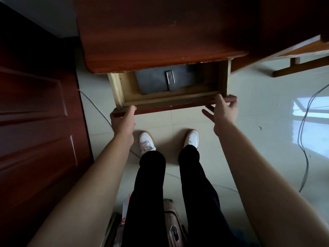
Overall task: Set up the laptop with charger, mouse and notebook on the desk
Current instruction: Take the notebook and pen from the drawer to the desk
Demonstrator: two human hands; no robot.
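Inside the drawer [169,108], a dark flat item [151,81] runs back under the counter [160,38], its far part hidden. The fingers of the left hand [122,121] disappear beneath the drawer's front edge.

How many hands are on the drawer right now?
2. The left hand grips the drawer at the left end of its front; the right hand holds the right end.

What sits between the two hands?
Head view: only the drawer front, bare, runs from the left hand to the right hand.
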